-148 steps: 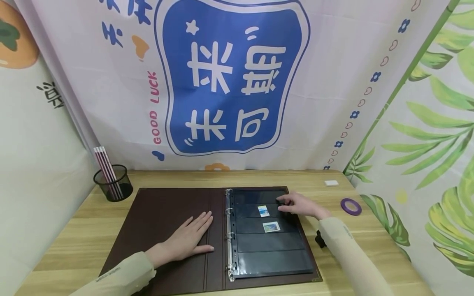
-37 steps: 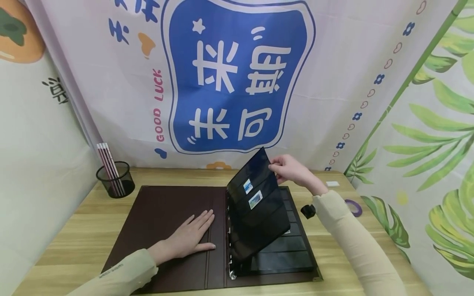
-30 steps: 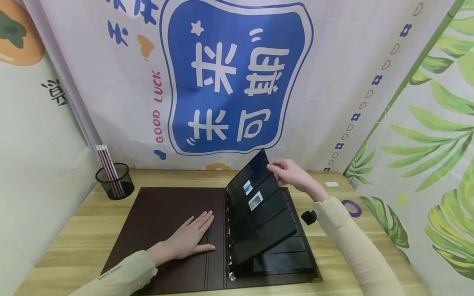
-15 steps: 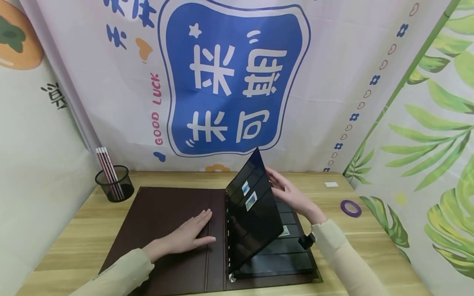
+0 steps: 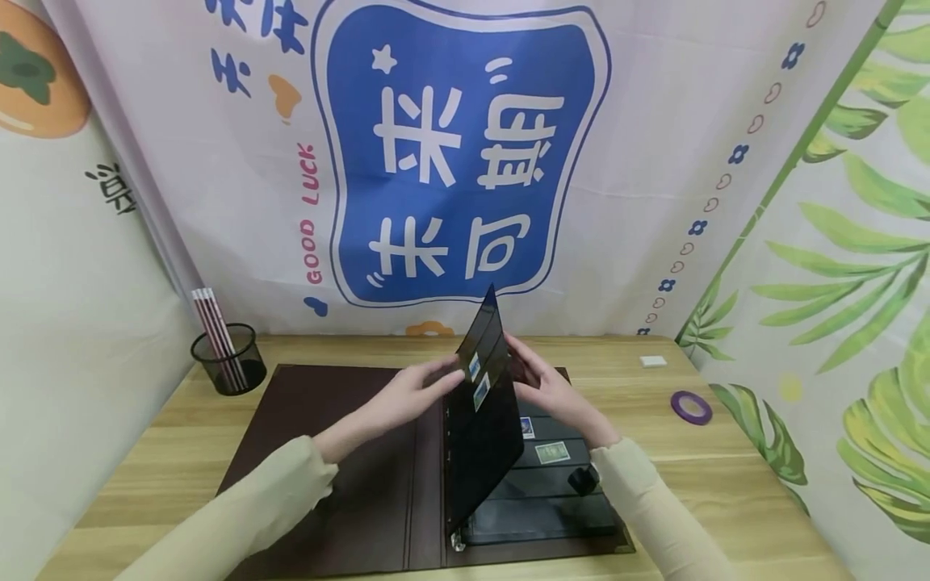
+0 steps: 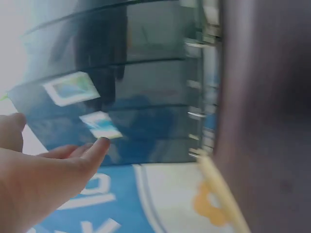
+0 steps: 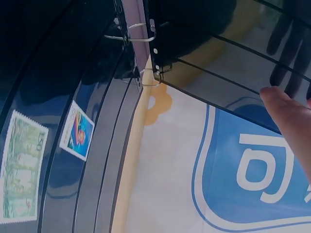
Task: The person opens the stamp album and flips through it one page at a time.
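A stamp album [image 5: 363, 492] lies spread on the table. One black stock page [image 5: 479, 476] stands nearly upright on the metal rings, carrying two stamps [image 5: 482, 392]. My left hand [image 5: 395, 403] is on its front side, fingers extended and close to those stamps; in the left wrist view a fingertip [image 6: 101, 144] overlaps the edge of the smaller one. Behind the page is my right hand [image 5: 559, 402], with a straight finger [image 7: 279, 102] at its back in the right wrist view. On the page beneath are a green stamp [image 5: 553, 453] and a blue-and-red stamp [image 7: 77, 132].
At the back left stands a black mesh cup [image 5: 211, 373] with several pencils [image 5: 215, 323]. To the right lie a purple tape ring [image 5: 676, 406] and a white eraser-like block [image 5: 652, 361]. A printed cloth [image 5: 639, 161] hangs behind the table.
The page, first flat, has been lifted and swung leftward, uncovering stamps below. My left hand has left the album cover and come up to the page. The right hand has shifted from pinching its edge to behind it.
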Demonstrator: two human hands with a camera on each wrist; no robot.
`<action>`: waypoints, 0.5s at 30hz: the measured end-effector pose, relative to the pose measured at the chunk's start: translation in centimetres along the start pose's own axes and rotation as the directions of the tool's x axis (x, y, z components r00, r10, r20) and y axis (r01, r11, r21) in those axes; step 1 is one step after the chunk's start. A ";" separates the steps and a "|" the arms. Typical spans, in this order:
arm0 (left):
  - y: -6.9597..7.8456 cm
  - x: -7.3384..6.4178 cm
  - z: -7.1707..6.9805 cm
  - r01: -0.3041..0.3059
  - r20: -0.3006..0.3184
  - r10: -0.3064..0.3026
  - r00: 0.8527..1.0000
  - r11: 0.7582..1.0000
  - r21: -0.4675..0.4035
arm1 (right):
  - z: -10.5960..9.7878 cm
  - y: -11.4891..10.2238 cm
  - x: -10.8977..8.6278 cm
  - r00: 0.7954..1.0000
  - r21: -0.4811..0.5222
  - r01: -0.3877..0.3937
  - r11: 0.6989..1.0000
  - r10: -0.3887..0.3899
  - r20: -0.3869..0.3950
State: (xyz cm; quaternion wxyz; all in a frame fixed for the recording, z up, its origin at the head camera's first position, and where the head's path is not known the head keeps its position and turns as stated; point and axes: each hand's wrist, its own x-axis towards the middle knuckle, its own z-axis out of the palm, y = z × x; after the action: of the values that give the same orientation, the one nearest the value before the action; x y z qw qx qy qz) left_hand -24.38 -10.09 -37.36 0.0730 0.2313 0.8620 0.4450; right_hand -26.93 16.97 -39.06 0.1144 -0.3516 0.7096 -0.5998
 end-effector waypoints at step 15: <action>5.9 2.4 -0.7 0.053 0.017 -0.052 0.999 0.998 -0.044 | 1.5 -0.1 1.2 0.997 -0.131 -0.069 0.989 0.065 -0.033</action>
State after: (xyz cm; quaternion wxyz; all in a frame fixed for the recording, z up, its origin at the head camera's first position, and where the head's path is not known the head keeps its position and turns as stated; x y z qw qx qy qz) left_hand -24.72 -6.58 -32.02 0.0965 0.2105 0.8570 0.4604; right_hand -26.89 15.05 -38.99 0.1008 -0.3258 0.7609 -0.5520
